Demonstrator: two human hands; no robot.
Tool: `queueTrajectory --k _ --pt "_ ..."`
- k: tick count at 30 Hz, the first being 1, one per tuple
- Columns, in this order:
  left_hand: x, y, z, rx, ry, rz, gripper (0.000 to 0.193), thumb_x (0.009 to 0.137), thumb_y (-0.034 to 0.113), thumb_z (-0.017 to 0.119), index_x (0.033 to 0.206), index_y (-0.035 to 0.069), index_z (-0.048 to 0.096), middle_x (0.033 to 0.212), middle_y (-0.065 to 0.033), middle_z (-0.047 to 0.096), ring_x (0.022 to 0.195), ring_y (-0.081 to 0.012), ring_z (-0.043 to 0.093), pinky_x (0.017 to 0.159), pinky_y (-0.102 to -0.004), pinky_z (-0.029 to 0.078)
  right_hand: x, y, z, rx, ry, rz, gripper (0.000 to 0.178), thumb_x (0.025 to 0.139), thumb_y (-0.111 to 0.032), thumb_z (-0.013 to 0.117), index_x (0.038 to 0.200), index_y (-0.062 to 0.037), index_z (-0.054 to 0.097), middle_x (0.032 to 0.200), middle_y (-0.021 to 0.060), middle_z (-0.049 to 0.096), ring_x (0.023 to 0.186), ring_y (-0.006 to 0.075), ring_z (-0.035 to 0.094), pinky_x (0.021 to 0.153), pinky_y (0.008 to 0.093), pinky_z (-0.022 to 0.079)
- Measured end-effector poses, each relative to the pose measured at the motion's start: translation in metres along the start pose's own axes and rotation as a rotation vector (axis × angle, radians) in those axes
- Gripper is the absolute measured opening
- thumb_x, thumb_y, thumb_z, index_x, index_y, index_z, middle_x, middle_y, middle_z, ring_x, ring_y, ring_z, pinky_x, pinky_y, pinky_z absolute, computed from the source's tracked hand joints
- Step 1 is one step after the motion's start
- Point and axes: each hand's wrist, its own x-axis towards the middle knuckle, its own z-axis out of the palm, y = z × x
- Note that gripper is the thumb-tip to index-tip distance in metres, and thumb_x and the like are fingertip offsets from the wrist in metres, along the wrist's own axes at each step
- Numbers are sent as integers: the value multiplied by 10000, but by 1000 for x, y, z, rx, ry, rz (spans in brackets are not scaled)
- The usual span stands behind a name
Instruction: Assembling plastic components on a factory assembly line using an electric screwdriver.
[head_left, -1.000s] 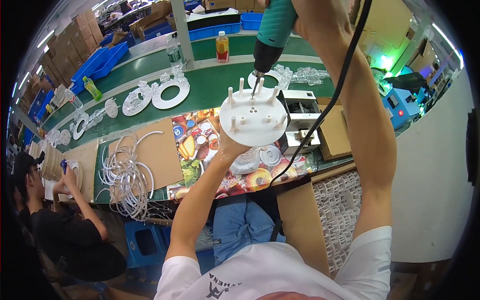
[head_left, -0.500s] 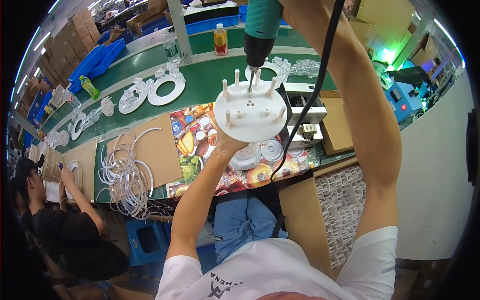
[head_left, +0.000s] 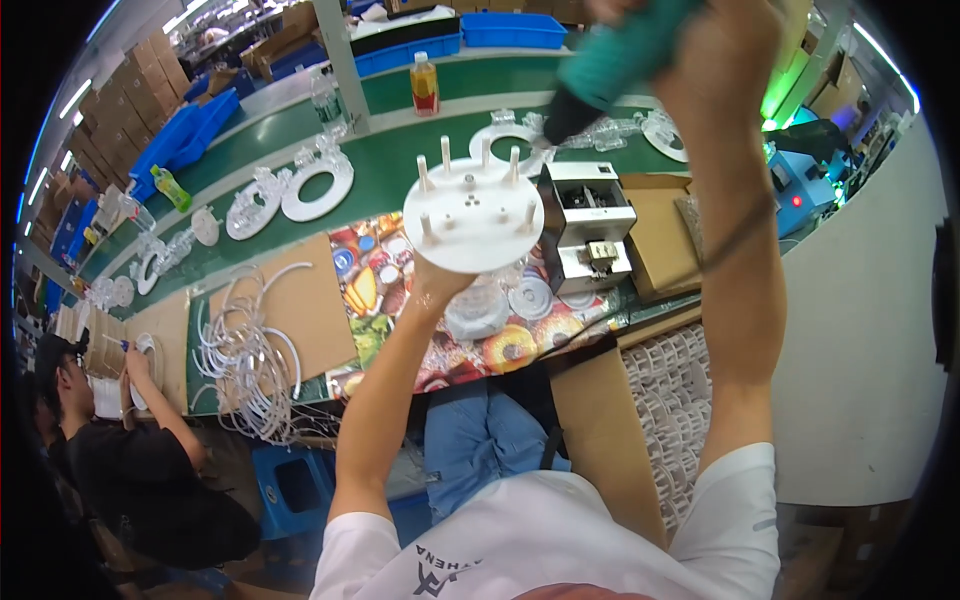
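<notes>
Head view. A round white plastic disc (head_left: 473,215) with upright pegs around its rim is held up from below by the left hand (head_left: 436,283); the fingers are hidden under the disc, so whether they are spread or curled cannot be told, though the disc is carried on them. The disc is raised above a colourful patterned mat (head_left: 400,300) that lies on the green workbench (head_left: 380,180). A teal electric screwdriver (head_left: 610,65) is gripped by the right hand (head_left: 720,50), the fingers being closed around its body; the tool is blurred and tilted, its dark tip pointing down and to the left, above and to the right of the disc and apart from it. A black cable (head_left: 740,225) is seen running along the right forearm.

Below the disc, clear round plastic parts (head_left: 478,312) are laid on the mat. Just to the right, a small white box-shaped machine (head_left: 588,225) is placed, beside a brown cardboard box (head_left: 660,235). White rings (head_left: 318,185) are spread along the green surface, and an orange drink bottle (head_left: 425,85) stands near the far edge. To the left, a bundle of white cords (head_left: 250,365) rests on a cardboard sheet (head_left: 290,300). At the lower left, another person (head_left: 130,460) in dark clothing is seated at the bench.
</notes>
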Motion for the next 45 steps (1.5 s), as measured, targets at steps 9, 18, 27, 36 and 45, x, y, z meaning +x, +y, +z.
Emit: queueTrajectory --k 9,18,27,36,45 --pt "6 5 -2 -509 45 -305 508 796 307 655 1241 106 513 1238 -68 556 1183 -263 483 1092 -409 221 -120 81 -144 -382 47 177 369 742 100 610 1070 24 460 814 146 606 560 156 561 511 291 479" --pt "-1 10 -10 -47 69 -76 390 891 204 578 1231 29 498 1213 -145 528 1145 -249 485 987 -367 362 -134 121 -171 -488 48 257 300 743 51 616 1006 17 475 756 99 593 564 134 557 516 259 470" --pt "-3 0 9 -315 113 -186 493 816 338 634 1271 191 517 1284 -22 533 1254 -236 423 1119 -463 -16 -135 114 -161 -449 80 388 327 746 51 628 1027 10 467 755 103 591 530 142 548 487 280 461" --pt "9 6 1 -466 16 -342 787 703 246 753 1345 39 347 1334 -164 419 1230 -281 430 1054 -409 314 -55 20 -90 -42 37 273 349 760 1 608 1076 20 462 860 167 577 522 165 503 474 292 424" --pt "-8 3 25 -579 243 -282 911 563 268 840 1291 13 355 1203 -170 476 1134 -279 494 931 -398 429 16 -28 32 59 -181 9 108 762 -95 582 767 -8 519 648 66 531 470 107 512 430 255 457"
